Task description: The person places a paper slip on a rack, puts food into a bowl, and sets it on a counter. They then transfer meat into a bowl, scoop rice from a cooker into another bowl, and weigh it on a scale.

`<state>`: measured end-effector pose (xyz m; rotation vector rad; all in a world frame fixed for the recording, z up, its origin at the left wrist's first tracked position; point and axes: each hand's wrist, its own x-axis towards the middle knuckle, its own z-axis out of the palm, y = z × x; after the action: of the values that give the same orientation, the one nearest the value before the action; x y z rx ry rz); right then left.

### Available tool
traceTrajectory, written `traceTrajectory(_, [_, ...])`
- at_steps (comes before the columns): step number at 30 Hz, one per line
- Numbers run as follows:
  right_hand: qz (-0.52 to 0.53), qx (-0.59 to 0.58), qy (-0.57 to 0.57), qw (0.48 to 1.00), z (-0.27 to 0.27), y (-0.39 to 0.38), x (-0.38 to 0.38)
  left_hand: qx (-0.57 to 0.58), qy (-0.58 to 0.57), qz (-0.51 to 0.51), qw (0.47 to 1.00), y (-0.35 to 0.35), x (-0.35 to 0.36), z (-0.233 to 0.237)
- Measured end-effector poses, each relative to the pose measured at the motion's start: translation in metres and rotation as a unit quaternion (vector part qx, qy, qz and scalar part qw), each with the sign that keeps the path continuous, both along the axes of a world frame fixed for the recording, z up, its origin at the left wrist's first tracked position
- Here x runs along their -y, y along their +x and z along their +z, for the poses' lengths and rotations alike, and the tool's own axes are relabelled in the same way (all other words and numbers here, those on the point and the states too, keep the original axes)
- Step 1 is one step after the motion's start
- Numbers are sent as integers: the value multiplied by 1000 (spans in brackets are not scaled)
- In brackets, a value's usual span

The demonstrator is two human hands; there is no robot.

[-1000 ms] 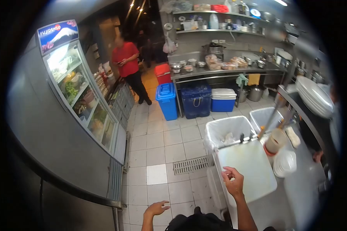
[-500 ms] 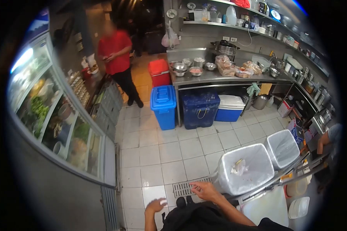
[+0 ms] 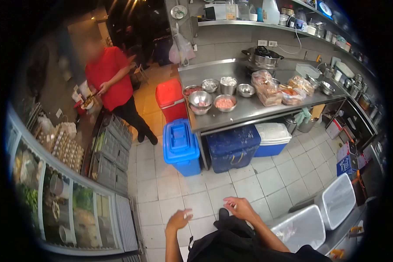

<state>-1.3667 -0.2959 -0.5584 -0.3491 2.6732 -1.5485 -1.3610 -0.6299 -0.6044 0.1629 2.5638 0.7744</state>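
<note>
1. Low over the tiled floor, the left hand hangs loosely curled, fingers apart from the thumb.
2. Beside it, the right hand is bent inward, its grip loose and parted.
3. Near the right forearm stands a plastic-lined waste bin, a second lined bin just beyond.
4. Ahead, a blue lidded bin stands beside a navy cooler box.
5. Farther up, a steel table bears metal bowls and bagged bread.
6. Off to the left stands a person in a red shirt.
</note>
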Motion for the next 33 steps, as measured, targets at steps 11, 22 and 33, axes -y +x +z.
traceTrajectory(11, [-174,-177,149,957,8,-490,-151,107,-41,11,993,-239,36,-46])
traceTrajectory(22, [-216,56,326,919,-29,-694,-164,-192,165,136,958,-566,-34,54])
traceTrajectory(33, [-250,120,131,952,-20,-662,-187,-196,180,247,932,-710,-86,73])
